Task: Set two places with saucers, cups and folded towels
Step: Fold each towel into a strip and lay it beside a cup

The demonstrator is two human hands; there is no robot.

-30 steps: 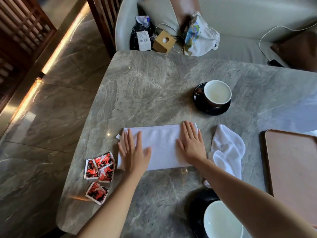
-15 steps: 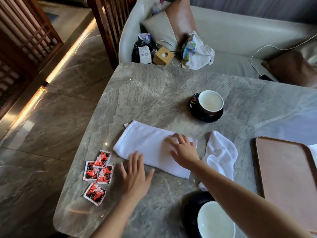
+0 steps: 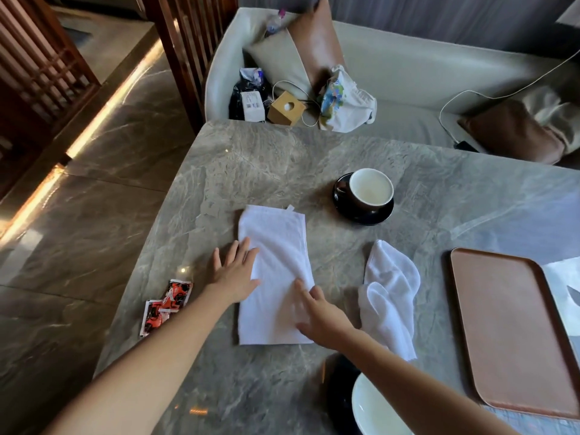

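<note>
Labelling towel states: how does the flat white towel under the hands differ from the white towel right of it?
The flat white rectangular towel is folded into a neat strip with straight edges; the crumpled white towel is bunched, its outline uneven. The left hand and right hand both rest on the flat towel; no hand is on the crumpled towel. Both are white cloth on the grey marble table.

Marble table (image 3: 439, 189): folded towel (image 3: 276, 246), crumpled towel (image 3: 392, 293), far saucer (image 3: 361, 216), near saucer (image 3: 337, 400), tray (image 3: 514, 324), packets (image 3: 166, 306)

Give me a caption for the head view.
Left hand and right hand touch a folded towel, near a cup on its saucer and a crumpled towel.
</note>
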